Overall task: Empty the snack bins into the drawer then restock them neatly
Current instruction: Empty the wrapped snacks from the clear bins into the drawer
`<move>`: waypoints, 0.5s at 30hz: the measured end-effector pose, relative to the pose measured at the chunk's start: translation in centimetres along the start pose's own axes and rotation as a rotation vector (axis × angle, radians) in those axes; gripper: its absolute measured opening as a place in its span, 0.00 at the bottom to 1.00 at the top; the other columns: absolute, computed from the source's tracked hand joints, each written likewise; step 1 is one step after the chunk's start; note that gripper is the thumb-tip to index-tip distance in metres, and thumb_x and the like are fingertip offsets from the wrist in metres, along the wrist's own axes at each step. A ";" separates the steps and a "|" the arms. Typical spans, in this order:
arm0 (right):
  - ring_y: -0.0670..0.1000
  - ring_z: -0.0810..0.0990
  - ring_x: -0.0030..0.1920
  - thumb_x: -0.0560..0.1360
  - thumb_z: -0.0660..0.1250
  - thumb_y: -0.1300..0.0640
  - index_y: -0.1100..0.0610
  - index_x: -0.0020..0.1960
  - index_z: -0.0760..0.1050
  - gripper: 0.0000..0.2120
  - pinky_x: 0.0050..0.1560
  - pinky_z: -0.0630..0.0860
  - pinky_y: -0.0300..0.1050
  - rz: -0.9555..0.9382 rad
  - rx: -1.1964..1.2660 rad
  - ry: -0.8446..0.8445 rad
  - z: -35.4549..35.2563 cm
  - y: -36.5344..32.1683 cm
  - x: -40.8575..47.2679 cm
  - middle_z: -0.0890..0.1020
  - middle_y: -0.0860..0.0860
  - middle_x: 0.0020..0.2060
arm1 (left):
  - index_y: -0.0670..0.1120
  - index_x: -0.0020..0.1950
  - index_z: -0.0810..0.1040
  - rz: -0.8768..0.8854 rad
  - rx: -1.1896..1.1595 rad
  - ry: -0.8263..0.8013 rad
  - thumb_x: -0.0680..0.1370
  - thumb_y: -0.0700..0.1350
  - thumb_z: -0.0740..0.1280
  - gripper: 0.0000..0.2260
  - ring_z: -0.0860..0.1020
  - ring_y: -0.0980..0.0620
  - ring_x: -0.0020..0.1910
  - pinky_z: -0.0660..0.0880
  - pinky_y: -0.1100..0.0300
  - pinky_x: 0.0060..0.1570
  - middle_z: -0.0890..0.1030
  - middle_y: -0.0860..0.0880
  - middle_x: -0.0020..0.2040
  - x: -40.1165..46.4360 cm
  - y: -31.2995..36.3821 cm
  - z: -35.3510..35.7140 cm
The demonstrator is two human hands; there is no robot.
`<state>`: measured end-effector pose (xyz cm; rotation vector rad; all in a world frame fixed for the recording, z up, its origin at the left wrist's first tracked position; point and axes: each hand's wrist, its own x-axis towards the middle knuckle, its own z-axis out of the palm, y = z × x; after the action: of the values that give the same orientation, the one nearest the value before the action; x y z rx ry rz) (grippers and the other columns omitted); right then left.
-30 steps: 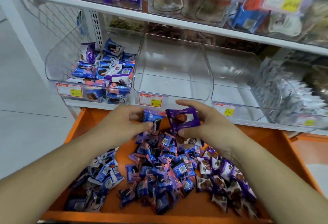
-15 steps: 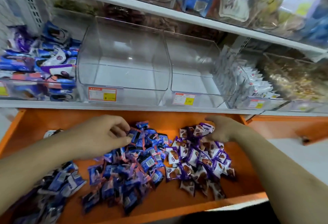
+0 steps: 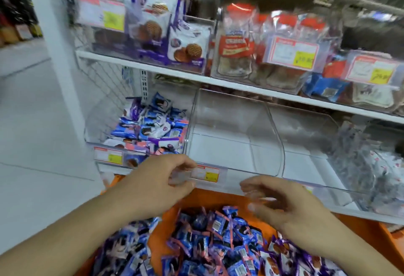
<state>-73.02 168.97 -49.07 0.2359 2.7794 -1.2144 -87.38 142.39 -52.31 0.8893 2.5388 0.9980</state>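
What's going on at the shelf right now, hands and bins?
Left hand grips the empty clear bin at its front lip. Right hand open, just short of it. Snack packets heaped in orange drawer. Nothing in the way.

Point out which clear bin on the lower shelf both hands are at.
The empty middle bin, between the blue-packet bin and another empty bin. The left hand grips its front lip; the right hand is just below it.

Bright, even indoor light fills the frame with only soft shadows, while motion blur smears the upper shelf packages (image 3: 238, 41), the hands and the right edge, pale glare streaks the clear bins (image 3: 236, 127), and lines bow outward at the edges.
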 end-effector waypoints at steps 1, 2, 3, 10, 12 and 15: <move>0.40 0.82 0.60 0.77 0.76 0.53 0.41 0.60 0.81 0.14 0.61 0.80 0.47 -0.053 0.018 0.010 0.6 -1.5 0.8 0.84 0.37 0.56 | 0.67 0.63 0.76 0.006 -0.003 0.060 0.77 0.61 0.72 0.15 0.77 0.70 0.57 0.76 0.65 0.59 0.79 0.69 0.58 0.0 -0.8 -1.4; 0.41 0.82 0.60 0.77 0.76 0.53 0.40 0.61 0.81 0.14 0.60 0.80 0.47 -0.108 0.030 0.027 1.2 -3.1 1.9 0.84 0.38 0.57 | 0.66 0.62 0.77 0.012 0.007 0.123 0.77 0.60 0.73 0.14 0.78 0.69 0.56 0.75 0.66 0.58 0.79 0.68 0.57 0.0 -1.7 -2.7; 0.41 0.82 0.61 0.78 0.76 0.53 0.39 0.62 0.80 0.16 0.59 0.80 0.46 -0.163 0.039 0.046 1.8 -4.7 3.2 0.84 0.38 0.58 | 0.66 0.62 0.77 0.013 0.035 0.178 0.77 0.59 0.73 0.14 0.77 0.69 0.56 0.73 0.67 0.57 0.78 0.68 0.58 0.0 -2.6 -4.0; 0.45 0.74 0.69 0.77 0.76 0.51 0.38 0.76 0.68 0.31 0.69 0.73 0.44 -0.398 -0.402 0.026 5.6 -13.5 17.6 0.74 0.43 0.70 | 0.61 0.79 0.67 -0.135 0.154 0.219 0.81 0.61 0.66 0.26 0.64 0.61 0.76 0.56 0.69 0.70 0.63 0.63 0.78 -0.5 -8.9 -8.8; 0.51 0.71 0.72 0.76 0.76 0.55 0.40 0.78 0.66 0.35 0.72 0.70 0.48 -0.394 -0.586 -0.083 6.2 -14.7 21.8 0.72 0.48 0.72 | 0.62 0.80 0.65 -0.141 0.154 0.197 0.82 0.60 0.65 0.26 0.60 0.60 0.79 0.54 0.64 0.76 0.62 0.62 0.80 -0.6 -9.7 -8.7; 0.53 0.72 0.72 0.74 0.76 0.59 0.35 0.76 0.68 0.37 0.70 0.74 0.54 -0.335 -0.814 -0.259 7.0 -15.0 26.8 0.72 0.49 0.74 | 0.64 0.79 0.65 -0.128 0.134 0.185 0.82 0.60 0.64 0.25 0.59 0.61 0.79 0.52 0.53 0.81 0.61 0.63 0.80 -0.2 -10.7 -8.3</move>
<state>-101.93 156.47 -47.09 -0.4289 2.8596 -0.0489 -95.69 131.86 -53.63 0.6852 2.8064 0.9188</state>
